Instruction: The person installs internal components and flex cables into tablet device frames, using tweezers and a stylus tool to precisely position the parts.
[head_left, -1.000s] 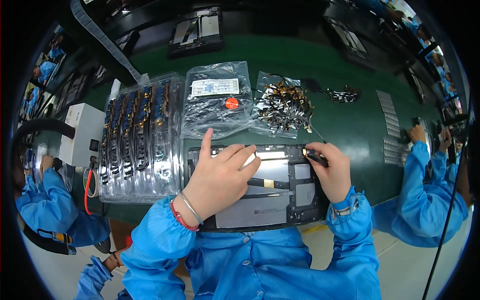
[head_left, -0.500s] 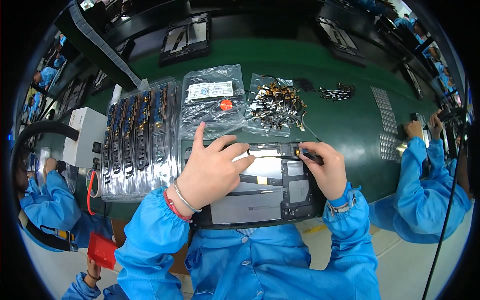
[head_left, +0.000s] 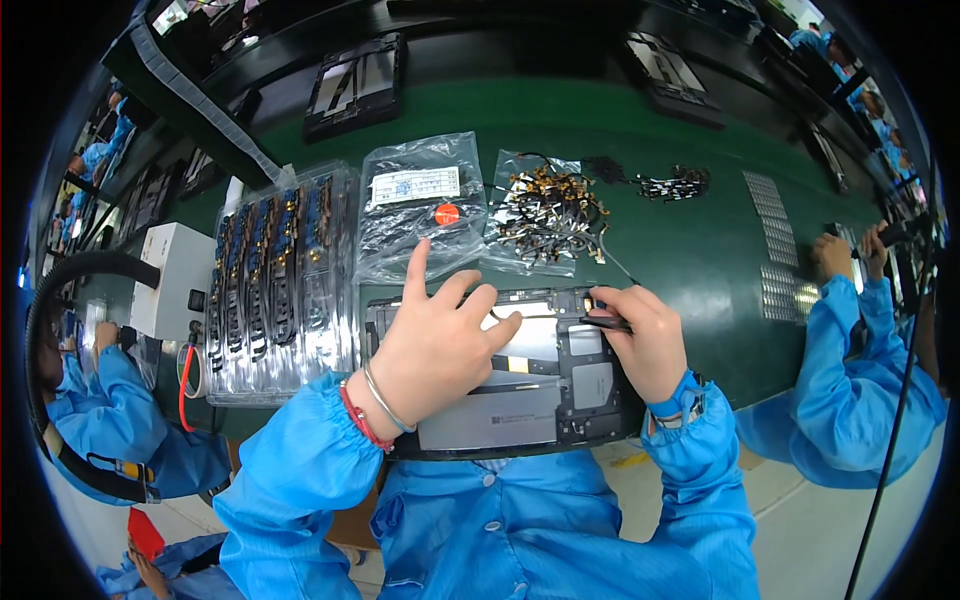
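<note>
Green table (head_left: 715, 250), opened tablet (head_left: 490, 420) at its near edge, both hands over it.
Lower side of tablet close against blue coat (head_left: 490, 525); left side just beside clear tray (head_left: 325, 350), with only a slim gap; far side near plastic bag (head_left: 420, 215) and cable heap (head_left: 550, 210). Most room on the right: open green stretch between tablet and silver strips (head_left: 770, 225). Left hand (head_left: 430, 340) spread over tablet's upper left, index finger raised, thumb and other fingers parted; cannot tell if gripping anything. Right hand (head_left: 648, 345) at upper right corner, thumb and fingers pinched around black tool (head_left: 612, 323), tip above tablet.
</note>
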